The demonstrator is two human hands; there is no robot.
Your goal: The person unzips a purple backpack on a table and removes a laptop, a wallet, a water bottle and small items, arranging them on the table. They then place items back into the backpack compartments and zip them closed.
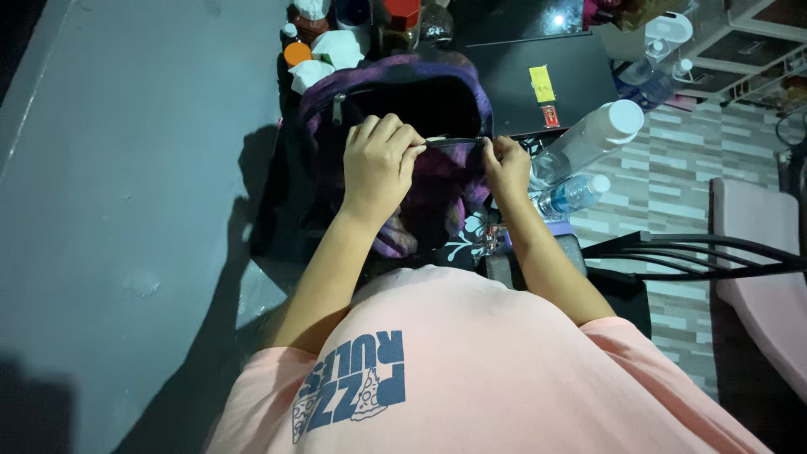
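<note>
both hands, left hand (pixel 376 164) and right hand (pixel 507 164), pinching the soft, floppy purple backpack (pixel 420 92) at its open zipper edge (pixel 454 141); probably light, easy to hold there.

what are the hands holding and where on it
Both hands grip the purple backpack by the rim of its open mouth: left hand on one side of the dark edge, right hand on the other.

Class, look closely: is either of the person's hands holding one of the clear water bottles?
No. Both the left hand and right hand grip the purple backpack; the bottles lie untouched beside it.
</note>
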